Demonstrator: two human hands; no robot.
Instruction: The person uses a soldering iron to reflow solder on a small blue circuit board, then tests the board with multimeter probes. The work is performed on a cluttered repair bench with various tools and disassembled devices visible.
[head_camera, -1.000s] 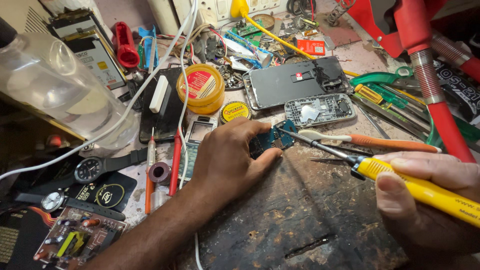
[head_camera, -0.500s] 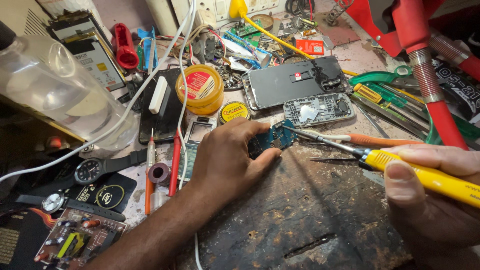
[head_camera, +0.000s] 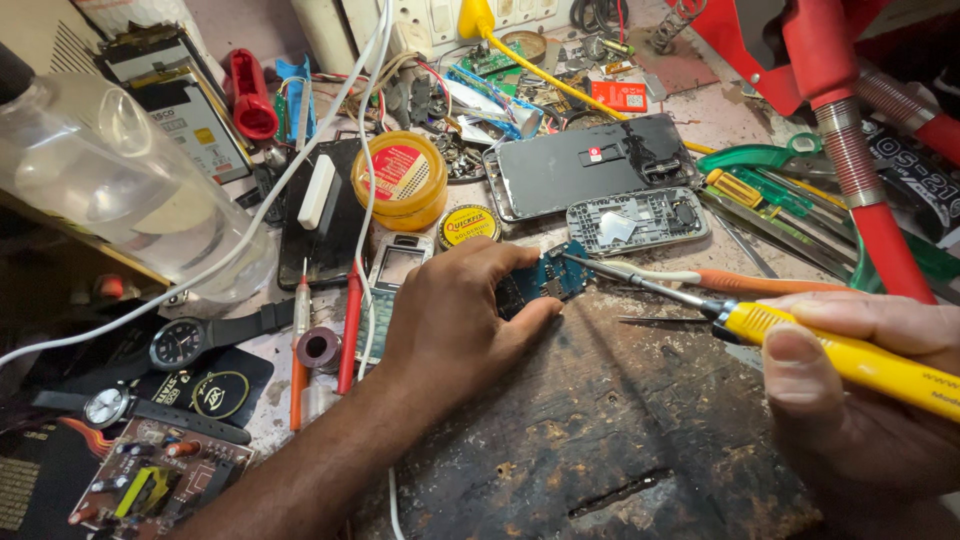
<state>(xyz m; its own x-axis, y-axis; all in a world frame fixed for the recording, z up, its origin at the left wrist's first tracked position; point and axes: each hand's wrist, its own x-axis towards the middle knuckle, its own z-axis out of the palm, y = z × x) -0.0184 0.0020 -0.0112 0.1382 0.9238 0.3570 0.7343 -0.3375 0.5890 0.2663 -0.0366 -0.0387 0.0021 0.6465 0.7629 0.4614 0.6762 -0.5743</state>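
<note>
My left hand (head_camera: 455, 315) lies palm down on the scorched wooden board (head_camera: 620, 440) and pins a small blue circuit board (head_camera: 553, 277) under thumb and fingers. My right hand (head_camera: 860, 400) grips a yellow-handled soldering iron (head_camera: 840, 352). Its metal tip reaches left and touches the upper edge of the blue circuit board. An orange-handled tool (head_camera: 740, 281) lies just behind the iron.
A yellow flux tin (head_camera: 403, 180), a small round yellow tin (head_camera: 468, 225), a dark phone back (head_camera: 590, 165) and a grey phone frame (head_camera: 637, 220) lie behind. Left: plastic bottle (head_camera: 110, 190), wristwatch (head_camera: 185, 342), brown circuit board (head_camera: 150, 485). A red lamp arm (head_camera: 860, 160) stands right.
My right hand has slid a little right and down while the iron's tip stays at the blue circuit board. My left hand has kept still.
</note>
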